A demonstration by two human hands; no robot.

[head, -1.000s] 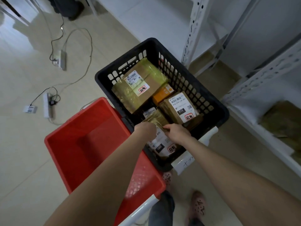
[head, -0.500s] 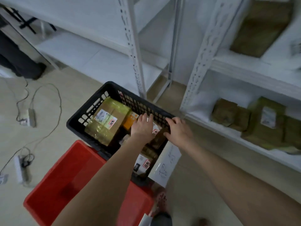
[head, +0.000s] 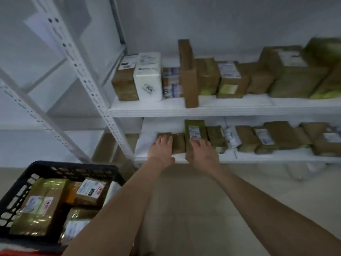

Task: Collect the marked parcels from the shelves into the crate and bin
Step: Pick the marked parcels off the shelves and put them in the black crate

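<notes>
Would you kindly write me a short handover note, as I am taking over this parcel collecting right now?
Left hand: open, fingers laid on a small brown parcel on the lower shelf.
Right hand: open, fingers touching the tall labelled parcel further right; neither parcel is lifted.
Black crate, lower left: holds several labelled parcels. Red bin: only a sliver shows, contents hidden.
Done: some parcels crated.
Left: find the marks (labels too blurred here) and collect marked parcels from the lower and upper shelf.

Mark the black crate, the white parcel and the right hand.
black crate (head: 73,166): head view, far rim.
white parcel (head: 147,78): head view, front face.
right hand (head: 203,156): head view, back of the hand.
</notes>
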